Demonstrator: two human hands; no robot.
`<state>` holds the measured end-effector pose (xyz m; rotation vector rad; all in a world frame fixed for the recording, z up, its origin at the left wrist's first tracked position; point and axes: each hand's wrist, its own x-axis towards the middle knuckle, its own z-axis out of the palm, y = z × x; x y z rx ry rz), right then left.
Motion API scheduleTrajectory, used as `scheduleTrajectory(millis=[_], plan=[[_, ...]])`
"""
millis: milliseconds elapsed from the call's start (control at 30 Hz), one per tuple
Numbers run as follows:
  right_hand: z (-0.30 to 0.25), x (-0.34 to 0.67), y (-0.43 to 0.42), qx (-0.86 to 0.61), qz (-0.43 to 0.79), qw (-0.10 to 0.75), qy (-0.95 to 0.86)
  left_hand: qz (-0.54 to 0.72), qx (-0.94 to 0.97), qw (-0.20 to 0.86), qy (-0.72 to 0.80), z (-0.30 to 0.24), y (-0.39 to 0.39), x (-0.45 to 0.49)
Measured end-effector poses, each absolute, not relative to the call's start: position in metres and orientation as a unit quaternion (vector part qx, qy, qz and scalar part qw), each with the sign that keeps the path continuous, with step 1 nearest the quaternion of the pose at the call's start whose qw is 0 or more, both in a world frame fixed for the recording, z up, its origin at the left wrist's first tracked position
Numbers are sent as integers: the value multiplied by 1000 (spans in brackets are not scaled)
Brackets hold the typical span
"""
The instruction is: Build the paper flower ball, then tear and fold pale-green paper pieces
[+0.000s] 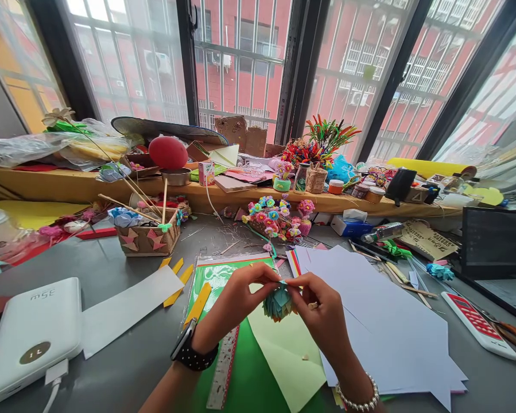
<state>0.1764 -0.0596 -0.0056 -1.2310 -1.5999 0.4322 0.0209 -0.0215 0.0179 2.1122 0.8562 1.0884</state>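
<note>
A small teal and orange folded paper flower (pixel 277 302) hangs between both my hands above the table. My left hand (pixel 236 298), with a black watch on its wrist, pinches the flower's top from the left. My right hand (pixel 322 312), wearing a bead bracelet, grips the flower from the right with closed fingers. Under the hands lie a light green paper sheet (pixel 287 355) and a darker green sheet (pixel 249 378).
A ruler (pixel 224 367) lies by my left wrist. White paper sheets (pixel 382 321) spread to the right, a white power bank (pixel 29 332) sits at the left, a red calculator (pixel 477 324) at the right. A cardboard basket (pixel 148 238) and paper flowers (pixel 275 221) stand behind.
</note>
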Motion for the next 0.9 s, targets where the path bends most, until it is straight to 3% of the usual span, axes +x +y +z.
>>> scheduleTrajectory(millis=[200, 367, 500, 700, 900], plan=[[-4, 177, -59, -500, 198, 495, -683, 410, 806, 274, 327, 21, -24, 19], [-2, 176, -60, -471, 192, 524, -684, 410, 747, 421, 311, 18, -22, 19], [-1, 175, -62, -489, 164, 557, -652, 342, 745, 504, 273, 15, -21, 17], [2, 180, -63, -522, 168, 529, -648, 280, 801, 427, 313, 24, -27, 18], [8, 183, -64, -514, 182, 486, -683, 297, 827, 321, 352, 24, -28, 15]])
